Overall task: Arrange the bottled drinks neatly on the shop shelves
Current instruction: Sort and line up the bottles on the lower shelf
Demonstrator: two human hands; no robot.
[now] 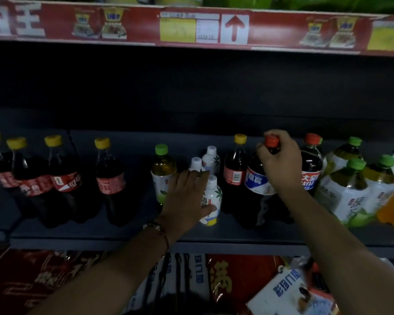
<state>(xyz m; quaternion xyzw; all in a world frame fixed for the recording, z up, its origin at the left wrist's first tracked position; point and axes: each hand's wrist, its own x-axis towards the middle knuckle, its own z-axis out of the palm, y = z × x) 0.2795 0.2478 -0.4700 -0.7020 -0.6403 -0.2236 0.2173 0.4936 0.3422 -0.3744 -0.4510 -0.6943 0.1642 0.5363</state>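
On the dark shelf [123, 235], my right hand [280, 162] grips the neck of a large dark soda bottle with an orange cap and blue label [256, 187]. My left hand [187, 198] is wrapped around a small white coconut-drink bottle [212, 205] at the shelf's front, thumb across its label. Two more small white bottles [210, 156] stand behind it. A green-capped tea bottle [163, 169] stands just left of my left hand. A yellow-capped cola bottle [236, 164] is beside the held soda, and a second orange-capped soda [311, 164] stands to its right.
Several yellow-capped cola bottles [64, 178] stand at the left. Several green-capped tea bottles [348, 183] crowd the right end, with an orange drink [391, 208] at the edge. A red price strip [191, 26] fronts the shelf above. Packaged goods [237, 285] lie below.
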